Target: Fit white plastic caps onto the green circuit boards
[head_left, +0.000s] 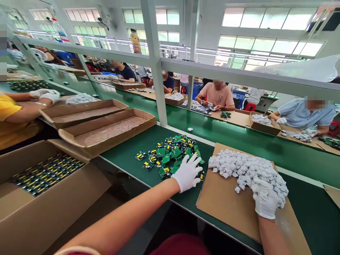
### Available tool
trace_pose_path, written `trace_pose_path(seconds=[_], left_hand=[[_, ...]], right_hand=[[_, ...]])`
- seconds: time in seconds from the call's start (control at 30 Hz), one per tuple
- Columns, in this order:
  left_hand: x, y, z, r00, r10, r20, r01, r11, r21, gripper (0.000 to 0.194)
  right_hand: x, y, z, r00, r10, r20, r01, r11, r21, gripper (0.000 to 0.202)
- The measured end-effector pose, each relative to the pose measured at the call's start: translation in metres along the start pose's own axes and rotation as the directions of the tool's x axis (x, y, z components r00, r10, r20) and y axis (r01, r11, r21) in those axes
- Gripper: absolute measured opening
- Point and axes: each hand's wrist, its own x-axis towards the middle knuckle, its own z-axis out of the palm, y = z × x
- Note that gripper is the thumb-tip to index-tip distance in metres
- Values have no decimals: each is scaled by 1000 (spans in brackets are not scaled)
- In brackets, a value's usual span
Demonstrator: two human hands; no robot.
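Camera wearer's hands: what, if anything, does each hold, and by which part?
The left hand, spread at circuit boards, shows no hold; whether the right hand grips any white pieces cannot be told.

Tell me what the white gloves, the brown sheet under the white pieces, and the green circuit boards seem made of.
White gloves: probably knitted fabric, judging by their matte, close-fitting look.
Brown sheet: apparently cardboard, with a plain, dull tan surface.
Circuit boards: likely rigid laminate, smooth and green, carrying yellow and dark components; the exact base is unclear.

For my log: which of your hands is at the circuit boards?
The left hand, spread open at the circuit boards; the right hand is at the white pieces.
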Motion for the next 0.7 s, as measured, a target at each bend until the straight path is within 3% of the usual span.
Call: trace_pose_path(seconds=[0.1,0.23,0.37,0.47,0.53,0.57,0.63,0.7], left_hand=[[13,3,10,996,47,82,-48,999,13,54],[27,6,9,986,74,151,-74,997,-6,45],[28,1,1,998,-24,59,33,988,-149,42],[30,1,-7,987,-159,-24,137,912,-388,41],[37,10,-13,977,-206,-56,116,735,-668,40],[42,17,-15,977,-211,-40,89,566,-820,39],[55,36,-19,986,-149,69,85,102,-991,38],[69,58,-21,984,-20,178,164,-302,-939,38]], right_hand=[[-4,-10,5,999,41,32,-45,991,123,39],[-5,-20,10,979,149,142,-177,961,212,46],[-10,-25,7,920,172,351,-252,947,198,41],[-12,-31,4,890,186,417,-287,938,195,48],[-9,-38,4,884,188,428,-296,934,200,39],[-6,-42,5,885,163,436,-276,938,211,32],[0,-48,8,891,105,442,-234,940,248,25],[6,-49,11,877,113,467,-272,918,289,28]])
